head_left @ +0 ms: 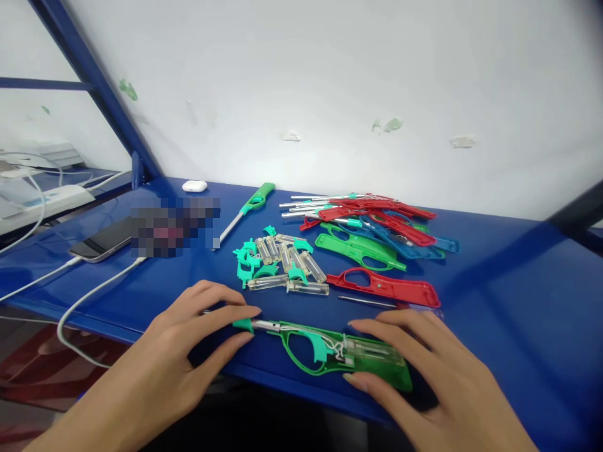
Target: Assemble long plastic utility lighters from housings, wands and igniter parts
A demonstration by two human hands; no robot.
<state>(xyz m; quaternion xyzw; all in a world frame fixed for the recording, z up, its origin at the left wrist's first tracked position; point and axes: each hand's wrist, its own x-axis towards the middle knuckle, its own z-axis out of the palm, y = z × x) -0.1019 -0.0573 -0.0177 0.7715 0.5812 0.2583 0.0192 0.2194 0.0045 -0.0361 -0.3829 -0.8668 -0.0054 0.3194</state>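
A green lighter half-shell (301, 355) lies at the front edge of the blue table (518, 301), with a clear fuel tank, a teal trigger and a metal tube set inside it. My left hand (188, 351) rests at its nozzle end, thumb and forefinger closed on the teal tip and metal tube (264, 325). My right hand (424, 376) lies over the handle end, fingers pressed around the shell beside the clear tank (372, 350).
Behind lie several clear fuel tanks and teal triggers (282, 263), a red shell (386, 287), a green shell (358, 248), a heap of red and blue shells with metal tubes (377, 216), and a finished green lighter (245, 210). A phone (101, 242), cables and white earbud case (195, 186) sit left.
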